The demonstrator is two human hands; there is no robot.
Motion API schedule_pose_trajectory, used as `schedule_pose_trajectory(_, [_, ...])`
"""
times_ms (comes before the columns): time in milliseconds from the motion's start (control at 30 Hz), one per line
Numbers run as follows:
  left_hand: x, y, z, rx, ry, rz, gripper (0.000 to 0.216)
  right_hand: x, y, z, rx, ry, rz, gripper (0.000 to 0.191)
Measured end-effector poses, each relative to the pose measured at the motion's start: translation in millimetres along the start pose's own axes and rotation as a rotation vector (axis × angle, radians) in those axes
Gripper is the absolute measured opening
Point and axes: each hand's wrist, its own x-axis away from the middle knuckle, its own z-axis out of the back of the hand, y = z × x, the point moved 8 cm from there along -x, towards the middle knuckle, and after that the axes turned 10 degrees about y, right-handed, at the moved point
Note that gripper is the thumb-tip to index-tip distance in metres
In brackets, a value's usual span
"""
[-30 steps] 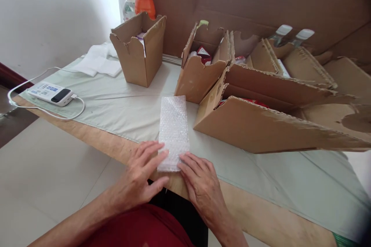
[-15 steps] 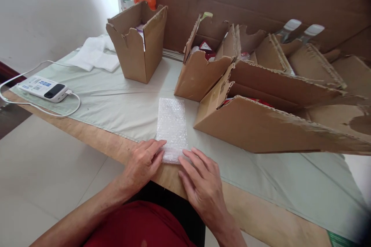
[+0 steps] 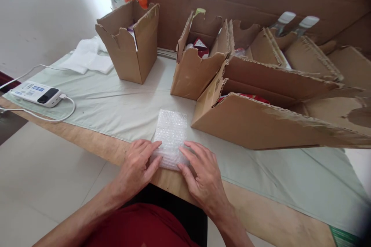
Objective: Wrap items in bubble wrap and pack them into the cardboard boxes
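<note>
A strip of clear bubble wrap [image 3: 171, 129] lies on the cloth at the table's front edge, its near end folded over into a thicker flat band. My left hand [image 3: 139, 164] grips the left end of this fold, thumb at the near side and index finger on top. At the right end, my right hand [image 3: 204, 173] holds the fold in the same way, its fingers a little spread over the top. Whether anything lies inside the fold cannot be made out.
Cardboard boxes stand behind: one tall box [image 3: 124, 54] at the left, another [image 3: 199, 75] in the middle holding small red packages, and a long one [image 3: 261, 123] at the right. A white power bank [image 3: 37, 93] with a cable and white foam sheets [image 3: 87, 60] lie left.
The near end of the bubble wrap has been folded over further, so the flat part is shorter and the band thicker. Both hands keep to its two sides.
</note>
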Motion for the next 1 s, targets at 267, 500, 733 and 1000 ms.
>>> schedule_pose_trajectory(267, [9,10,4,0.056,-0.036,-0.088,0.038,7,-6,-9,-0.030,-0.084,0.056,0.026])
schedule_pose_trajectory(500, [3,-2,3,0.000,-0.044,-0.016,0.035,7,-13,1,0.075,-0.039,-0.002,0.026])
schedule_pose_trajectory(733, [0,-19,15,0.002,0.128,0.149,0.036,-2,-13,-20,0.058,-0.022,0.027,0.024])
schedule_pose_trajectory(1000, [44,-6,-12,0.932,-0.014,0.886,0.061,15,-1,-11,-0.324,0.055,-0.428,0.018])
